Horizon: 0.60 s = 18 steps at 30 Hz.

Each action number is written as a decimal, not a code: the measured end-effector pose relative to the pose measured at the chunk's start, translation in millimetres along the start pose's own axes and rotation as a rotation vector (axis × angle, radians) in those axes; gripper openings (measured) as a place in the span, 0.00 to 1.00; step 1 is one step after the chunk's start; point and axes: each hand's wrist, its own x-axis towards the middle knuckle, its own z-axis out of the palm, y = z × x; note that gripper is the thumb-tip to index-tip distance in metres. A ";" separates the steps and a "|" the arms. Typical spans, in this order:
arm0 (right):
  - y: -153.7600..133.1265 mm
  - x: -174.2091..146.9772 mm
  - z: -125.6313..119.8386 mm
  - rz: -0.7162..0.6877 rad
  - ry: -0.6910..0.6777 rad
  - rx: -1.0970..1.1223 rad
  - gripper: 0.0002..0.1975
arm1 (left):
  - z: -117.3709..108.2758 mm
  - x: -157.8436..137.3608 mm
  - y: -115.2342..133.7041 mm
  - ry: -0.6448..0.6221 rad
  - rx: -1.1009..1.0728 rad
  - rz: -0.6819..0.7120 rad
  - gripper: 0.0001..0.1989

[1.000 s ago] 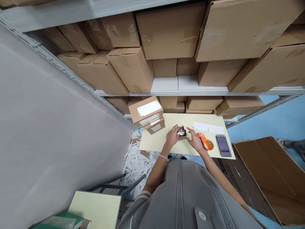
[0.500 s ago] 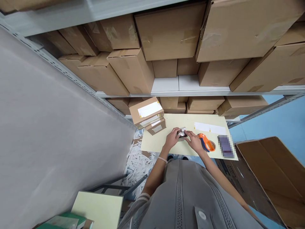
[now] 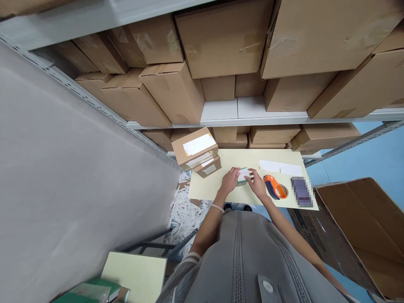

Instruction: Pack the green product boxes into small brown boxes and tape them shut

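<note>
A small white box with green edges [image 3: 243,174] stands on the pale yellow table [image 3: 205,192], its lid side facing up and closed. Round its left side curl the fingers of my left hand [image 3: 229,181]. My right hand [image 3: 258,183] grips the right side, with the thumb at the near top edge. What lies inside the box is hidden. Just right of my right hand is an orange and blue tape dispenser [image 3: 275,187] with a roll of tape in it.
Taped cardboard boxes [image 3: 197,147] are stacked at the table's left. White label strips [image 3: 279,167] and a blurred purple item [image 3: 302,192] lie at the right. Shelves of cartons [image 3: 227,38] rise behind. An open carton [image 3: 362,223] stands right; paper shreds [image 3: 186,214] cover the floor left.
The small box stood open with a dark, shiny inside showing; now its white top covers it. Both hands have stayed around it. The view has shifted slightly.
</note>
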 end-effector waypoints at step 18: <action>4.4 5.0 13.3 0.168 -0.011 0.106 0.25 | 48.7 -11.4 -5.2 0.047 0.213 0.069 0.30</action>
